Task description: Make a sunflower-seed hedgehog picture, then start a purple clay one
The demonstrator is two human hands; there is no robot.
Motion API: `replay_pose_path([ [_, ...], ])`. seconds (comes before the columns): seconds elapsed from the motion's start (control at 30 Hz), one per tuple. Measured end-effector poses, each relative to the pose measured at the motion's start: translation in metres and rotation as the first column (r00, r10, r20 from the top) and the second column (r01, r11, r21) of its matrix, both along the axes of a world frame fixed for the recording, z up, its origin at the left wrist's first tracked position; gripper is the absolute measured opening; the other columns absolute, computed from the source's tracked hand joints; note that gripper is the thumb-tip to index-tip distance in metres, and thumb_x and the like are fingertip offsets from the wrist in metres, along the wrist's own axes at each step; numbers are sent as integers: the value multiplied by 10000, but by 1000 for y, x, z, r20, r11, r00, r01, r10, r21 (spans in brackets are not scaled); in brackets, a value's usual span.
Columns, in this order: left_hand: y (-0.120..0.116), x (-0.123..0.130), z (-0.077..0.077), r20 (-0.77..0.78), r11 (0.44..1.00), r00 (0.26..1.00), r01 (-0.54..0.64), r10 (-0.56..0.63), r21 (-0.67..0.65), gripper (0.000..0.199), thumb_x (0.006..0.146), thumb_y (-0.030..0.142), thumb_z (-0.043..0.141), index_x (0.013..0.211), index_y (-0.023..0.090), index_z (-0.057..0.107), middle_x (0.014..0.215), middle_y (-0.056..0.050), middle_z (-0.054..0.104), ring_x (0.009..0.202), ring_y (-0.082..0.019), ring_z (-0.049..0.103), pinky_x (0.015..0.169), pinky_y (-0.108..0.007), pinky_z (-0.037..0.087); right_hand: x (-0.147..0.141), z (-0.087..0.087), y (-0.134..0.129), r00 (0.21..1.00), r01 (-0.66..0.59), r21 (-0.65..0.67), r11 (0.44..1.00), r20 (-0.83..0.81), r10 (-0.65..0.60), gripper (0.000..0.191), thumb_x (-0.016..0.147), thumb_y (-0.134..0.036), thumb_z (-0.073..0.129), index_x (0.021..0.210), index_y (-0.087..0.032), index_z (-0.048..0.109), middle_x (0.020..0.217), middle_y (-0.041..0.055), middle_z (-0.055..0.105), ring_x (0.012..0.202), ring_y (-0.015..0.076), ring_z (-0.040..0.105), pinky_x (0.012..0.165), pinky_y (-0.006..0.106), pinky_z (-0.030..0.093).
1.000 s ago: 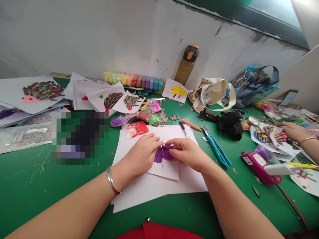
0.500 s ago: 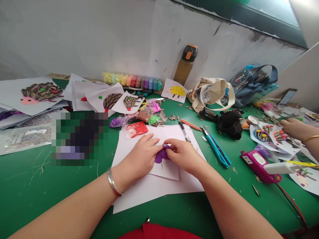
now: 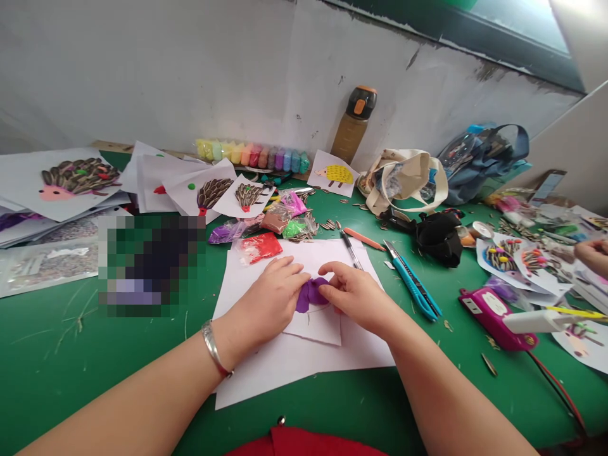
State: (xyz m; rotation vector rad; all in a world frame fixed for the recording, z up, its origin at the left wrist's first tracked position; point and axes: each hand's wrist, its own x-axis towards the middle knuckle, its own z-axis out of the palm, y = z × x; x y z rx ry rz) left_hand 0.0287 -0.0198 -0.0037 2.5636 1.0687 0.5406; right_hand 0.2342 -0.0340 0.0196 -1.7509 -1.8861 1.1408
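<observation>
Flattened purple modelling clay (image 3: 310,296) lies on a small white sheet (image 3: 317,330), beside faint drawn lines. My left hand (image 3: 272,297) rests flat on the paper with fingers stretched out, their tips at the clay's left edge. Over the right edge of the clay is my right hand (image 3: 356,294), its thumb and index finger apart and the thumb tip touching the purple. Larger white paper (image 3: 266,373) lies underneath. Just beyond my fingers sits a red clay packet (image 3: 260,247). A pen (image 3: 351,250) and an orange clay tool (image 3: 365,239) lie past my right hand.
A blue utility knife (image 3: 413,282) lies to the right, near a magenta glue-gun-like device (image 3: 498,316). Seed hedgehog pictures (image 3: 80,177) are at the left. A bottle (image 3: 354,126) and a cloth bag (image 3: 403,177) stand behind. Another person's hand (image 3: 593,256) is at far right.
My right thumb and index finger have spread apart, so more of the purple clay shows. My left hand is nearly still. The other person's hand has moved right.
</observation>
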Motion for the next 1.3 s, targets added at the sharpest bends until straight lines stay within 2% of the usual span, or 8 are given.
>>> replay_pose_path([
  [0.13, -2, 0, -3, -35, 1000, 999, 10, -10, 18, 427, 855, 11, 441, 1194, 177, 641, 1176, -109, 613, 1233, -320, 443, 1067, -529, 432, -4, 1, -1, 997, -10, 49, 999, 83, 6, 174, 875, -295, 500, 1023, -277, 589, 745, -41, 648, 639, 139, 576, 616, 264, 395],
  [0.3, -3, 0, -5, -72, 999, 997, 21, -18, 49, 421, 843, 14, 462, 1186, 175, 648, 1213, -125, 590, 1262, -339, 412, 1064, -547, 427, -4, 6, -3, 990, -32, 85, 996, 139, 19, 201, 879, -278, 497, 1053, -270, 598, 789, -23, 657, 657, 142, 576, 641, 269, 394],
  [0.4, -3, 1, -2, -76, 998, 997, 21, -17, 57, 366, 862, 31, 456, 1133, 162, 664, 1181, -124, 604, 1237, -324, 430, 1068, -528, 422, -2, 7, -4, 988, -52, 85, 995, 148, 39, 204, 880, -278, 500, 1046, -273, 619, 824, -15, 668, 668, 142, 580, 650, 269, 395],
  [0.57, -4, 3, 2, -77, 997, 997, 27, -22, 72, 440, 869, 27, 444, 1273, 140, 575, 1198, -122, 607, 1198, -300, 464, 1076, -513, 409, 0, 6, -3, 989, -67, 97, 993, 140, 53, 215, 882, -279, 504, 1050, -265, 637, 827, -8, 679, 669, 144, 585, 657, 270, 403],
  [0.67, -6, 3, 3, -100, 997, 995, 17, -10, 77, 417, 859, 28, 456, 1223, 167, 605, 1228, -125, 588, 1234, -319, 440, 1064, -531, 411, 0, 6, -3, 988, -70, 107, 992, 142, 55, 229, 886, -281, 500, 1060, -262, 648, 841, -1, 689, 669, 144, 589, 662, 272, 410],
  [0.83, -5, 3, 5, -87, 999, 996, 20, -17, 31, 369, 879, 39, 445, 1174, 166, 626, 1188, -119, 605, 1237, -306, 444, 1092, -533, 391, 3, 10, -2, 991, -75, 70, 995, 120, 66, 257, 899, -326, 507, 1074, -245, 675, 819, 12, 695, 680, 154, 603, 644, 270, 427],
  [1.03, -4, 0, -1, -82, 1000, 997, 15, -14, 3, 514, 844, -15, 398, 1306, 151, 554, 1292, -120, 576, 1304, -312, 396, 1110, -528, 374, 14, 15, 1, 996, -80, -17, 997, 37, 81, 412, 961, -455, 401, 1155, -226, 684, 747, 19, 675, 667, 169, 617, 617, 285, 459],
  [1.3, -5, 0, -3, -104, 998, 994, 34, -28, 59, 594, 786, -47, 422, 1305, 196, 576, 1245, -126, 574, 1264, -327, 412, 1065, -553, 401, 21, 20, -2, 995, -55, -3, 998, 87, 55, 367, 910, -279, 448, 1164, -269, 712, 997, 35, 726, 758, 172, 645, 724, 300, 489],
])
